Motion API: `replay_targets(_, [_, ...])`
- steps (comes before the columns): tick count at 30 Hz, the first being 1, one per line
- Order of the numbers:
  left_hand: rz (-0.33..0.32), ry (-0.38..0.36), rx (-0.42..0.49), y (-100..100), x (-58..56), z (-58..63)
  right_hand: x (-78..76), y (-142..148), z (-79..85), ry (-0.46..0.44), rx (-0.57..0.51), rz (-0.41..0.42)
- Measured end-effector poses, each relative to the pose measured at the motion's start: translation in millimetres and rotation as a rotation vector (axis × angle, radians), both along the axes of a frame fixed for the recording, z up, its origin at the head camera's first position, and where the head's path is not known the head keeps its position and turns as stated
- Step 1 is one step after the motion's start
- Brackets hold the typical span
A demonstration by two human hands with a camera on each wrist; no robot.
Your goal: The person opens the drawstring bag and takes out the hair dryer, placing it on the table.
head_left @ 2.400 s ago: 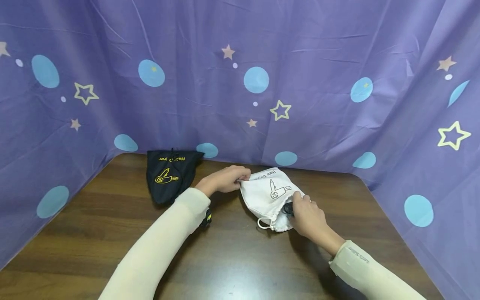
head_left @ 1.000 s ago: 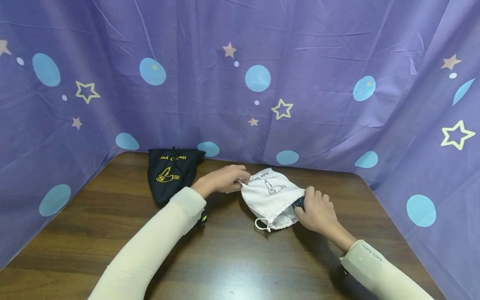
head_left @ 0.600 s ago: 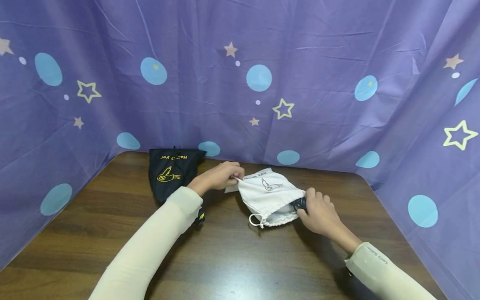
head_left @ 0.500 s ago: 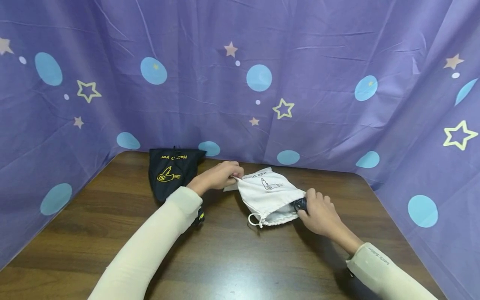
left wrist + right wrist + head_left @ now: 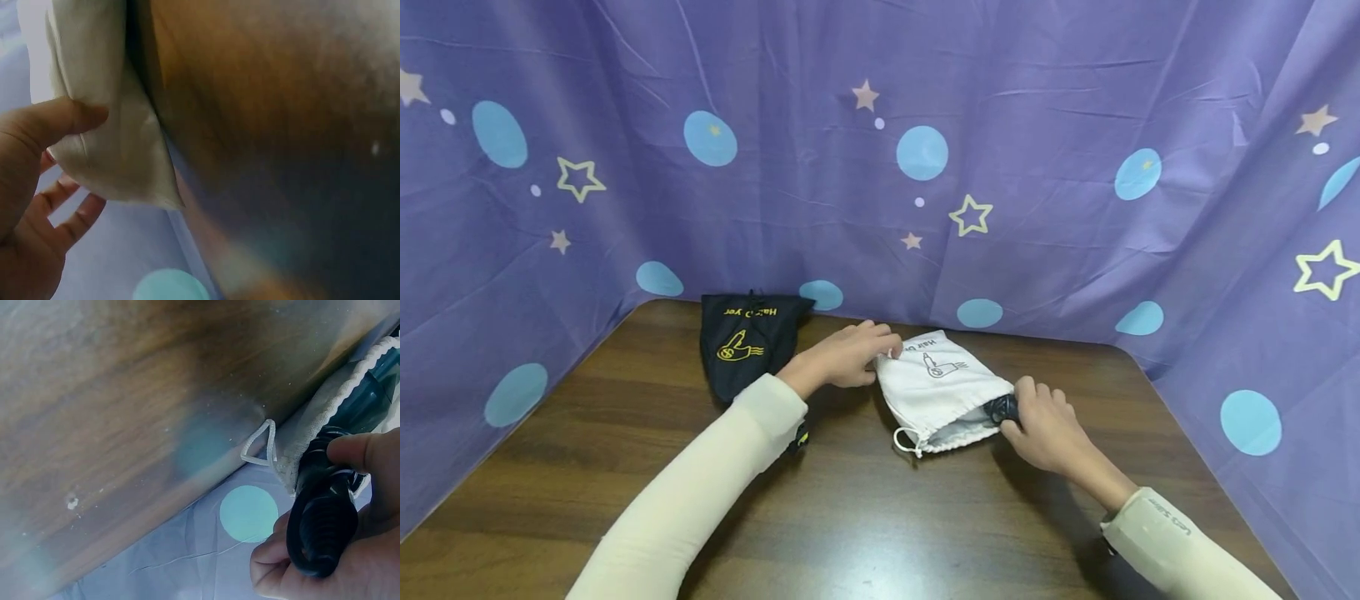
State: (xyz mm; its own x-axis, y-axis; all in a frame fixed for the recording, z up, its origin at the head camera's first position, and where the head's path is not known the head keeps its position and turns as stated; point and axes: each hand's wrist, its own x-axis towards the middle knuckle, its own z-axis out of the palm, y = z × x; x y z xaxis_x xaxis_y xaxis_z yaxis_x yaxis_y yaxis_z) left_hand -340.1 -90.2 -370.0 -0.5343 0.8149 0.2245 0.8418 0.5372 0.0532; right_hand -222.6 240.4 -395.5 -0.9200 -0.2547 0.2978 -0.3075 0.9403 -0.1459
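Observation:
A white drawstring pouch printed with a hair dryer drawing lies at the middle back, its mouth gaping toward the near right. My left hand has its closed end; in the left wrist view the thumb lies over the cloth with the fingers beneath. My right hand grips a dark hair dryer at the pouch mouth. Its black handle end and looped cord show in the right wrist view, with my thumb on top. The rest of it is inside the pouch, mostly hidden.
A black pouch with yellow hair dryer print lies to the left, near the back edge of the brown wooden table. The pouch's white cord loop hangs from its mouth. A purple patterned curtain encloses the table.
My right hand has drawn right, and more of the hair dryer shows at the gaping mouth. My left hand went left with the pouch's end, then came back right, its grip on the cloth shifted.

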Motion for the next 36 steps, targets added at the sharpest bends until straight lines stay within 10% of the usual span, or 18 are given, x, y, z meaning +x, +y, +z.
replay_targets(36, [-0.082,0.157,0.054,-4,1.8,-1.5,10.1,23,-1.9,0.131,-0.044,0.203])
